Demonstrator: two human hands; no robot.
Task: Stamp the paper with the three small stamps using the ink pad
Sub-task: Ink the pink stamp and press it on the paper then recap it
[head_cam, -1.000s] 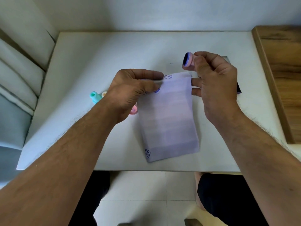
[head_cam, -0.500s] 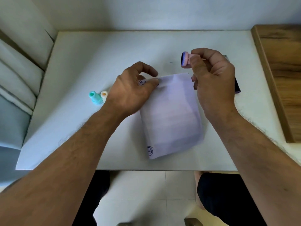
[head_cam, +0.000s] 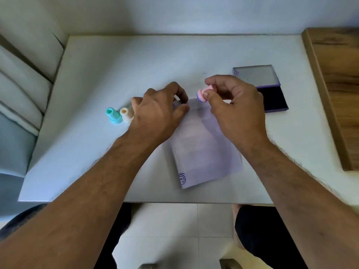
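A white paper point(head_cam: 202, 150) lies on the white table point(head_cam: 136, 61), with a round blue print at its near left corner and another at its far left corner. My left hand point(head_cam: 157, 115) rests on the paper's far left corner, fingers pressing it down. My right hand point(head_cam: 233, 105) pinches a pink stamp point(head_cam: 204, 94) just above the paper's far edge, its inked face turned left and down. A teal stamp point(head_cam: 113, 115) and a cream stamp point(head_cam: 125, 114) stand upright left of my left hand. The open ink pad point(head_cam: 272, 98) lies to the right.
The ink pad's clear lid point(head_cam: 255, 75) lies flat behind the dark pad. A wooden surface point(head_cam: 338, 84) borders the table on the right. Padded upholstery point(head_cam: 21, 84) runs along the left. My knees and a tiled floor show below the table's near edge.
My right hand has brought the pink stamp down from above the table to the paper's far edge, uncovering the ink pad. My left hand moved to the far left corner and the paper shifted slightly.
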